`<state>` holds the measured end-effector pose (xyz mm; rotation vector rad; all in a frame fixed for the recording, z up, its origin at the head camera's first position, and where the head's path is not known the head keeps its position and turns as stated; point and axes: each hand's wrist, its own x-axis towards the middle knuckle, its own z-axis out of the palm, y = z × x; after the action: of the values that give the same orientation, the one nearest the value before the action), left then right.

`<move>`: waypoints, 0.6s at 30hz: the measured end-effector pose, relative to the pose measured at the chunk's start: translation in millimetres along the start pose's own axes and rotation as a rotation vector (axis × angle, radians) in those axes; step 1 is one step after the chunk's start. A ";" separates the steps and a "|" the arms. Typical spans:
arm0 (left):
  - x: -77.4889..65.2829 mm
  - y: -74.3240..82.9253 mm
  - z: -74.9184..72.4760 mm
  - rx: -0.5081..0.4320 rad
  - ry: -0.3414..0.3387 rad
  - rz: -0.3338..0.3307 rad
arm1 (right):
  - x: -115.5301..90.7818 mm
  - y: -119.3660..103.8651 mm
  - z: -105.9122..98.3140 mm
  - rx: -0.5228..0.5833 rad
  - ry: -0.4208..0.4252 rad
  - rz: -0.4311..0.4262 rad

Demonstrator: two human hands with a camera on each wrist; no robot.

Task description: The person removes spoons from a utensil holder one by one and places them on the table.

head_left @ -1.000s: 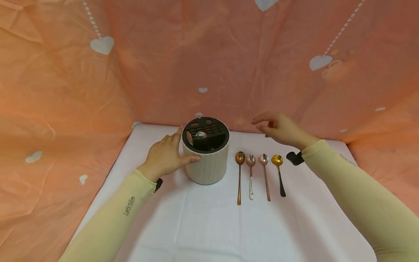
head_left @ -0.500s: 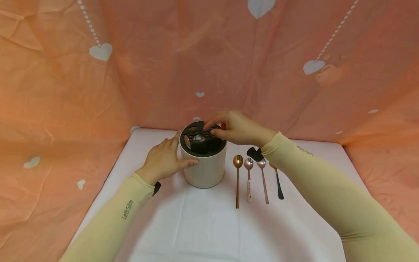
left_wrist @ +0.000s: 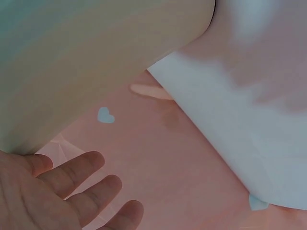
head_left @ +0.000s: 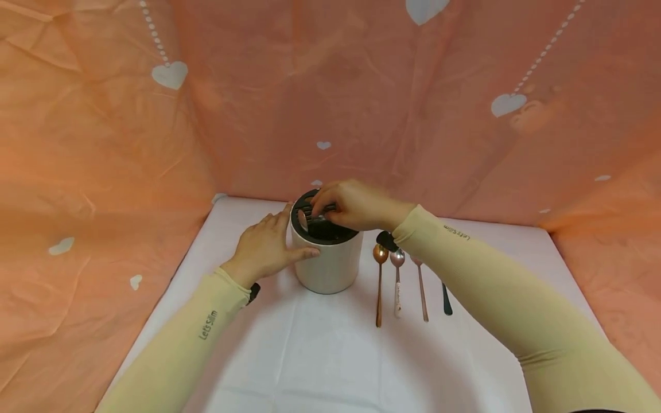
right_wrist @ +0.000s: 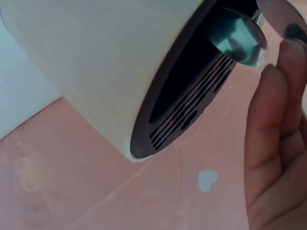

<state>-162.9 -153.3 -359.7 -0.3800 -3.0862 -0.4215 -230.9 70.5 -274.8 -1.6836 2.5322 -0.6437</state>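
A white ribbed utensil holder point(head_left: 327, 268) with a black slotted lid point(right_wrist: 201, 105) stands on the table. My left hand point(head_left: 262, 245) rests against its left side, thumb across the front and fingers spread. Two spoon heads rise from the lid opening: a silver spoon point(right_wrist: 240, 40) and a pinkish one point(head_left: 303, 220) to its left. Over the lid is my right hand point(head_left: 356, 205), its fingertips right beside the silver spoon head. In the right wrist view its fingers point(right_wrist: 268, 105) look fairly straight, with the thumb hidden.
Several long spoons lie in a row right of the holder: a copper spoon point(head_left: 380, 255), one with a white patterned handle point(head_left: 397, 298), a rose one point(head_left: 422, 295), and one with a dark handle point(head_left: 446, 301) partly behind the right sleeve. A pink cloth backdrop point(head_left: 258, 115) surrounds the table.
My right hand has moved left from beyond the spoon row to over the holder's lid, down to the silver spoon head. The left hand has stayed against the holder.
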 end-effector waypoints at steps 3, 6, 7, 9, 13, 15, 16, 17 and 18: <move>-0.3 1.9 2.1 -0.006 0.008 0.001 | -0.3 0.7 0.2 -0.013 -0.015 -0.004; 0.0 2.4 3.1 -0.012 0.008 0.001 | 0.2 1.2 -0.2 -0.024 -0.033 0.000; 0.1 2.3 3.3 -0.012 0.010 0.002 | 0.4 1.5 -0.2 -0.029 -0.039 0.005; 0.2 1.9 3.3 -0.013 0.011 0.004 | 0.3 1.1 -0.7 -0.038 -0.052 0.020; 0.3 1.5 2.8 -0.011 0.008 0.002 | -3.0 0.8 -1.1 -0.061 -0.068 0.052; 0.0 2.2 2.0 -0.013 -0.002 -0.003 | -6.5 0.8 -1.9 -0.065 -0.070 0.058; 0.0 2.6 1.7 -0.016 -0.007 -0.007 | -8.8 0.9 -2.4 -0.065 -0.069 0.063; -0.4 3.0 1.4 -0.017 -0.012 -0.010 | -11.5 0.9 -3.1 -0.060 -0.068 0.066; -0.7 3.4 1.2 -0.018 -0.016 -0.013 | -14.6 1.1 -3.8 -0.055 -0.062 0.073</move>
<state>-161.4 -150.0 -360.0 -0.3655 -3.1044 -0.4493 -226.7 85.0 -274.6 -1.5920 2.5767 -0.5138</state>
